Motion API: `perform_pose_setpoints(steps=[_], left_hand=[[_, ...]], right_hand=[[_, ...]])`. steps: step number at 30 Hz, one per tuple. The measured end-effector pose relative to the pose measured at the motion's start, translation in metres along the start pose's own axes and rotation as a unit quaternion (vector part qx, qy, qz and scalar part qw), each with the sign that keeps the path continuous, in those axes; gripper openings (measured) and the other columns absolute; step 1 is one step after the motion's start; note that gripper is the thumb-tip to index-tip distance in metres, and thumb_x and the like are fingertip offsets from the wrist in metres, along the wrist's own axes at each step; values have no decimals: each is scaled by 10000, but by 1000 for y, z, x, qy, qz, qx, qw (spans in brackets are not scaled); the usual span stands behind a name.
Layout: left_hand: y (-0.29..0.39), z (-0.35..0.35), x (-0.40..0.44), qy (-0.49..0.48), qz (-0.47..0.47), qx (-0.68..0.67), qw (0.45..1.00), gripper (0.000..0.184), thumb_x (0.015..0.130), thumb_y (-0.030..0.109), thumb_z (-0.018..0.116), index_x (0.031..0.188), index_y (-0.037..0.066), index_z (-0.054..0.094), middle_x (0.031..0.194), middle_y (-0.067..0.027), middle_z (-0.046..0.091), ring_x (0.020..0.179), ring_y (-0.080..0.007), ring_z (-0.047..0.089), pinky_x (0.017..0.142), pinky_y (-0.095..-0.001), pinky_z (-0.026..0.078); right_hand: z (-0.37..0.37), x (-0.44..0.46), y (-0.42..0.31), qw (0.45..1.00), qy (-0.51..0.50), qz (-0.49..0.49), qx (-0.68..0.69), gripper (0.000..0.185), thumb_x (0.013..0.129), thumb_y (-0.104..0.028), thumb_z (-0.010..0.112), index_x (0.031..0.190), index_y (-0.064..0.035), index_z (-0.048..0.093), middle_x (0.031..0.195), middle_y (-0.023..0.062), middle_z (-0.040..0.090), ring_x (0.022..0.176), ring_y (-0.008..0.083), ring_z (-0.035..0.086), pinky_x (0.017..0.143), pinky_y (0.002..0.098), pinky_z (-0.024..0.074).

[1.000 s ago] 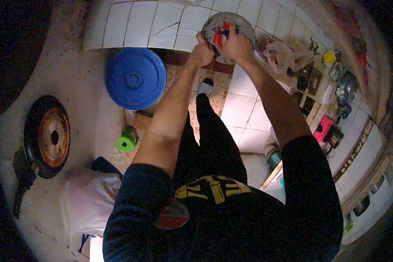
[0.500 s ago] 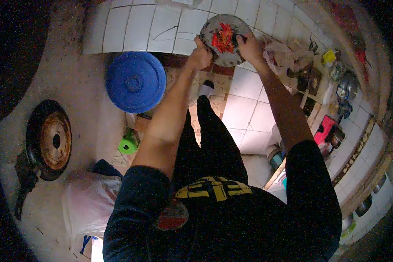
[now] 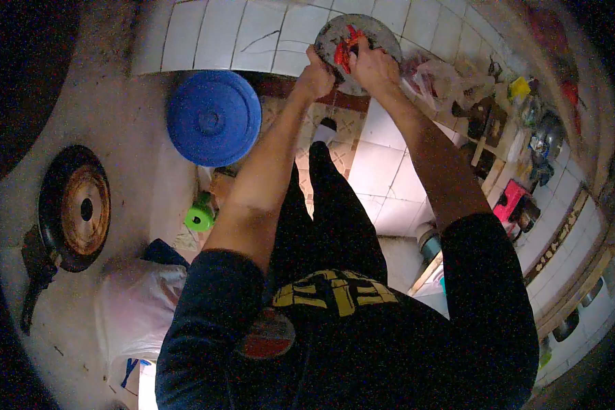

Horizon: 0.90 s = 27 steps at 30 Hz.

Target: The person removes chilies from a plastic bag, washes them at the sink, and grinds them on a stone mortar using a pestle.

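Observation:
A round grey stone mortar [image 3: 380,33], shallow like a plate, is at the tiled counter's edge, at the top of the head view. Red pieces that look like chilies [image 3: 342,55] lie in its middle. With fingers closed on the near left rim, my left hand [image 3: 316,77] holds the mortar. My right hand [image 3: 377,68] reaches over the near right side, its fingers bent together on the red pieces. Those fingers partly cover the chilies, and the fingertips are hard to make out.
White tiles [image 3: 253,31] form the counter. Below its left end is a large blue lid [image 3: 215,117]. A frying pan [image 3: 89,208] hangs on the left wall. Plastic bags [image 3: 434,75] and a pink object [image 3: 509,199] are at the right. A green object [image 3: 199,217] sits low down.
My right hand has left the mortar's right rim and moved inward onto the red chilies. My left hand still grips the rim. The view has shifted slightly.

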<state>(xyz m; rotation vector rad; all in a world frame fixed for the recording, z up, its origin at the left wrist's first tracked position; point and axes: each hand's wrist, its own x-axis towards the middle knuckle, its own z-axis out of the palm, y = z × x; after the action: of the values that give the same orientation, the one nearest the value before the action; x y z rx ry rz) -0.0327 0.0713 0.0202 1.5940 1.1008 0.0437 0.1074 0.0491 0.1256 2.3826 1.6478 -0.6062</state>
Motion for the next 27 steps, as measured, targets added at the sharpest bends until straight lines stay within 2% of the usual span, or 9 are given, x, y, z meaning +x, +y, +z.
perform_pose_setpoints(steps=[4, 7, 10, 13, 17, 20, 22, 26, 27], left_hand=[[6, 0, -1, 39, -25, 1, 999, 777, 831, 177, 485, 1312, -47, -82, 966, -389, 573, 938, -512, 573, 860, -499, 464], [7, -1, 0, 22, -57, -19, 998, 779, 844, 182, 478, 1321, -59, -90, 962, -402, 565, 936, -518, 571, 858, -500, 464], [12, -5, -9, 36, -30, -34, 998, 759, 857, 178, 463, 1313, -56, -97, 952, -400, 567, 936, -509, 576, 852, -506, 465], [17, -2, -9, 35, -44, 31, 998, 764, 855, 162, 459, 1307, -57, -116, 940, -389, 575, 933, -502, 579, 848, -509, 464], [8, 0, -3, 8, -29, -18, 999, 776, 842, 144, 468, 1301, -61, -124, 934, -382, 580, 912, -507, 582, 843, -510, 466], [-6, 5, 7, 18, 16, -17, 1000, 791, 827, 128, 478, 1298, -66, -127, 926, -384, 580, 889, -518, 582, 838, -511, 467], [-4, 6, 5, 41, -5, 7, 999, 799, 816, 120, 484, 1288, -80, -128, 920, -381, 582, 880, -528, 578, 838, -511, 468], [-13, 13, 7, 27, -1, -17, 1000, 828, 807, 128, 497, 1284, -102, -140, 917, -381, 580, 883, -531, 574, 844, -509, 466], [-40, 31, 27, 22, 43, 25, 998, 833, 808, 131, 497, 1284, -108, -143, 911, -382, 580, 877, -534, 573, 839, -512, 468]], right_hand=[[10, 2, 3, 998, 62, 9, -4, 438, 893, -379, 486, 1194, -67, 429, 858, 254, 645, 808, 426, 642, 710, 529, 520], [15, -5, 7, 999, 36, 29, 7, 439, 890, -381, 494, 1191, -68, 429, 841, 253, 647, 809, 425, 642, 715, 519, 522], [-1, -11, 1, 999, -8, 33, 38, 441, 888, -380, 499, 1194, -71, 428, 840, 256, 645, 808, 430, 639, 722, 519, 519], [-5, -3, 2, 1000, 13, -8, 6, 441, 890, -373, 496, 1205, -73, 425, 844, 252, 648, 812, 434, 637, 735, 523, 514], [8, 1, 4, 1000, 15, -20, -1, 437, 889, -362, 500, 1213, -78, 425, 850, 243, 651, 819, 433, 638, 741, 520, 514], [12, -4, 4, 995, 102, -14, -7, 432, 888, -358, 502, 1197, -65, 426, 848, 243, 650, 823, 431, 640, 741, 511, 517], [1, -7, -1, 999, 1, 21, 40, 418, 890, -354, 494, 1177, -60, 423, 837, 252, 644, 815, 429, 641, 729, 513, 518], [9, -3, 7, 997, 6, -15, 73, 418, 893, -357, 484, 1170, -51, 415, 820, 256, 641, 791, 430, 641, 709, 521, 519], [6, 0, 6, 999, -1, -20, 33, 424, 891, -357, 485, 1170, -46, 413, 812, 255, 641, 778, 430, 642, 700, 522, 519]])
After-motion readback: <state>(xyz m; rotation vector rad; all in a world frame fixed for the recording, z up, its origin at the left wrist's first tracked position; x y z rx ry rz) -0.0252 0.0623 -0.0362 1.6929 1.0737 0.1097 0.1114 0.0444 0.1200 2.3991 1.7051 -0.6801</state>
